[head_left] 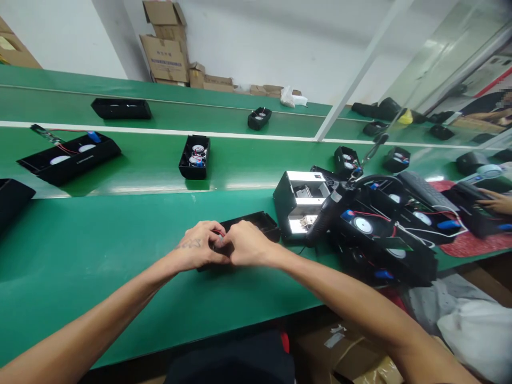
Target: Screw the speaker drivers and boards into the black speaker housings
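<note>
A black speaker housing [262, 221] lies on the green bench in front of me, its open side up. Over its left part both my hands meet, fingertips nearly touching. My left hand [199, 246] is closed, thumb and fingers curled inward around a small part with a bit of red wire showing. My right hand [248, 244] is closed too, its fingers bent down into the housing beside the left fingertips. What the fingers pinch is mostly hidden by the hands.
A white-and-black machine [303, 205] stands right of the housing. Beyond it several open speaker housings [380, 234] with wires are piled up. More housings, such as one with two drivers [195, 156], sit on the green line behind. At far right is another person's hand [496, 201].
</note>
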